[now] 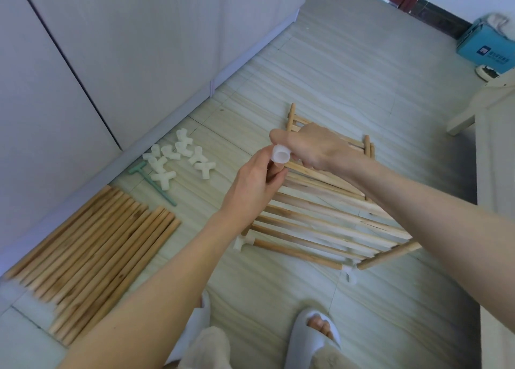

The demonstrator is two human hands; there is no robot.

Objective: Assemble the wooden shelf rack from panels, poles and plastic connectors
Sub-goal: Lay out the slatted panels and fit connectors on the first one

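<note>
A slatted wooden shelf panel [328, 223] is tilted up off the floor in front of me. My right hand [312, 148] grips its upper corner. My left hand [256, 181] pinches a white plastic connector [281, 154] at that corner, its open socket facing me. Two more white connectors sit on the panel's near corners, one at the left [242, 242] and one at the right [350, 274]. Several loose white connectors [178, 159] lie in a heap on the floor to the left. A bundle of wooden poles [92, 257] lies at the lower left.
A green T-shaped tool [152, 181] lies by the connector heap. White cabinet doors [111, 48] line the left side. A blue box [485, 45] stands at the far right, with white furniture [473, 109] below it. My slippered feet [315, 338] are at the bottom.
</note>
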